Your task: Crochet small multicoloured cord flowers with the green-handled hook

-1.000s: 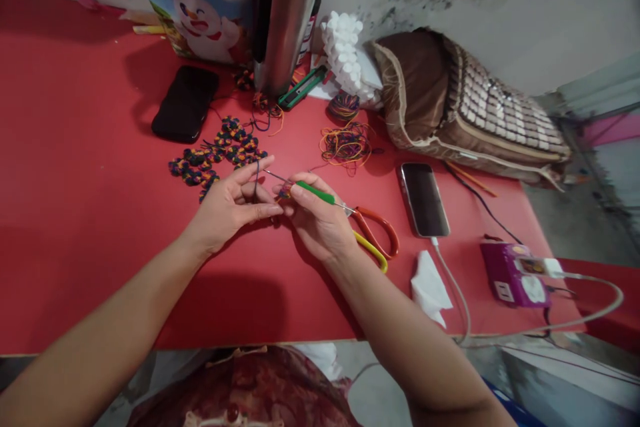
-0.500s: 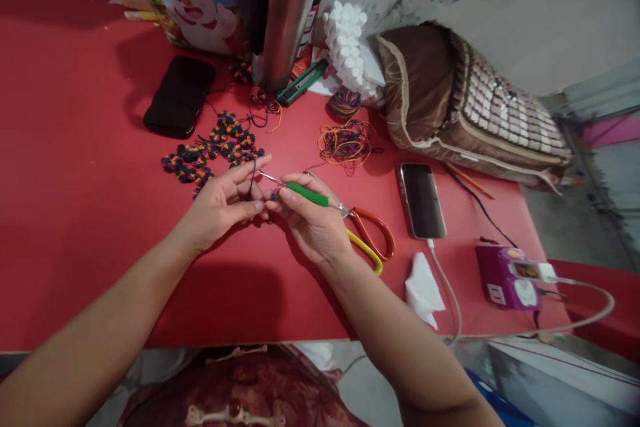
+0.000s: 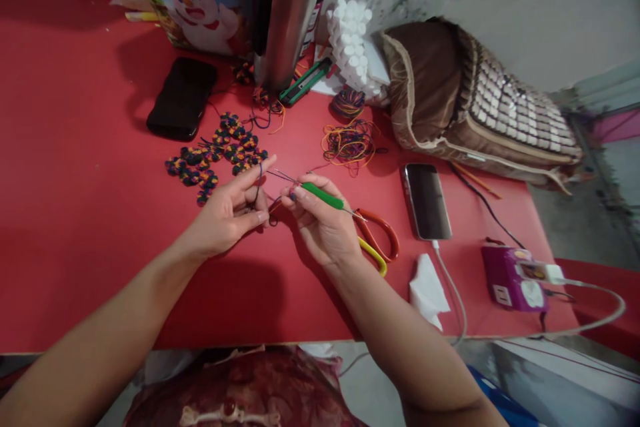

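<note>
My right hand [image 3: 323, 223] is pinched round a green-handled crochet hook [image 3: 323, 195] whose metal tip points left. My left hand [image 3: 227, 210] faces it, its forefinger stretched out with dark yarn [image 3: 258, 183] looped over it, its thumb and other fingers pinching a tiny crochet piece between the two hands. Both hands hover just above the red table [image 3: 75, 213]. A chain of small multicoloured crochet rounds [image 3: 215, 155] lies just beyond my left hand. A loose tangle of multicoloured yarn [image 3: 349, 142] lies beyond my right hand.
Orange and yellow scissors [image 3: 377, 240] lie under my right wrist. Further right are a charging phone [image 3: 427, 200], a white tissue [image 3: 425, 288] and a purple power strip [image 3: 513, 275]. A black phone [image 3: 183, 97], a steel flask [image 3: 287, 13], a white foam piece [image 3: 353, 47] and a brown bag [image 3: 465, 100] stand behind.
The hook has drawn back a little to the right, leaving a wider gap between the two hands. The view has shifted slightly.
</note>
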`<state>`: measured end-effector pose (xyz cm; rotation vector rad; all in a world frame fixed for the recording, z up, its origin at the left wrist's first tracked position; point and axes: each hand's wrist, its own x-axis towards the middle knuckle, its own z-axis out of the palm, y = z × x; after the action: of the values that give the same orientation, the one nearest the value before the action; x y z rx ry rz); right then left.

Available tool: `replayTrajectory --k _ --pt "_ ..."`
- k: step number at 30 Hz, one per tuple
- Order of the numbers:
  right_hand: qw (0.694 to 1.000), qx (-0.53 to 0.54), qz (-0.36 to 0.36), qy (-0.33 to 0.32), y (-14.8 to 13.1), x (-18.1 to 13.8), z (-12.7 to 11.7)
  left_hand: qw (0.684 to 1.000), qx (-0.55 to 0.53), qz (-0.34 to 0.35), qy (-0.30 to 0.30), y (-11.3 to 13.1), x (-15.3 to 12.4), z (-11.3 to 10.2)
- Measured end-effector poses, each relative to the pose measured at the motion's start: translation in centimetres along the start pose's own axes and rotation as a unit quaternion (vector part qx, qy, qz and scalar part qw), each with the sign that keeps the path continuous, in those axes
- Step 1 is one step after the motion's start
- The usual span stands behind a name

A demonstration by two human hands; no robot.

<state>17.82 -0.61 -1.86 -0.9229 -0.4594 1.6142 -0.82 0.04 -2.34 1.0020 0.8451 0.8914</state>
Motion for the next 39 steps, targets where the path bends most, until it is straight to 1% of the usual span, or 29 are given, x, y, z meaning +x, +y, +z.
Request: replayTrajectory --k 2,4,6,8,10,14,16,18,20,22,24,26,29,33,36,39 --pt "1.000 -0.003 -0.010 0.000 -0.1 0.0 0.0 1.000 0.022 0.006 0.015 0.2 0.1 -0.1" --pt "1.000 -0.017 -0.016 0.007 -0.2 0.1 -0.1 0.998 0.034 0.014 0.050 0.5 0.2 -0.4" --pt "0.999 -0.034 -0.020 0.017 -0.3 0.4 -0.4 0.995 0.015 0.027 0.092 0.7 0.4 -0.7" --pt "0.999 -0.043 -0.025 0.022 -0.4 0.7 -0.6 0.992 -0.032 0.038 0.120 0.9 0.5 -0.9" --pt "0.998 -0.047 -0.025 0.015 -0.4 0.8 -0.7 0.988 -0.088 0.037 0.120 1.1 0.6 -0.8" --pt "0.998 -0.056 -0.004 -0.009 0.0 0.5 -0.4 0.976 -0.205 -0.005 0.078 1.4 0.7 -0.1" --pt "0.998 -0.060 0.003 -0.024 0.2 0.2 -0.1 0.967 -0.244 -0.033 0.066 1.5 0.7 0.2" --pt "0.997 -0.067 0.009 -0.047 0.3 -0.2 0.0 0.962 -0.260 -0.053 0.070 1.4 0.8 0.3" --pt "0.994 -0.074 0.013 -0.073 0.4 -0.4 0.2 0.967 -0.232 -0.057 0.088 0.9 0.8 0.4" --pt "0.991 -0.082 0.021 -0.101 0.4 -0.6 0.3 0.981 -0.157 -0.041 0.108 0.4 0.8 0.4" --pt "0.989 -0.088 0.025 -0.119 0.5 -0.8 0.3 0.990 -0.082 -0.023 0.114 -0.1 0.6 0.5" --pt "0.989 -0.091 0.021 -0.118 0.4 -0.9 0.2 0.994 -0.010 0.000 0.104 -0.3 0.4 0.6" --pt "0.993 -0.081 0.007 -0.091 0.3 -0.8 0.1 0.992 0.074 0.038 0.090 -0.2 0.1 0.9" --pt "0.995 -0.054 0.006 -0.081 0.2 -0.5 -0.1 0.993 0.076 0.042 0.075 -0.1 -0.1 1.3" --pt "0.994 -0.052 0.000 -0.091 0.3 -0.3 -0.2 0.996 0.068 0.015 0.060 -0.2 -0.3 1.3" --pt "0.995 -0.055 -0.009 -0.079 0.4 -0.1 -0.4 0.996 0.078 -0.008 0.052 -0.1 -0.5 1.1"
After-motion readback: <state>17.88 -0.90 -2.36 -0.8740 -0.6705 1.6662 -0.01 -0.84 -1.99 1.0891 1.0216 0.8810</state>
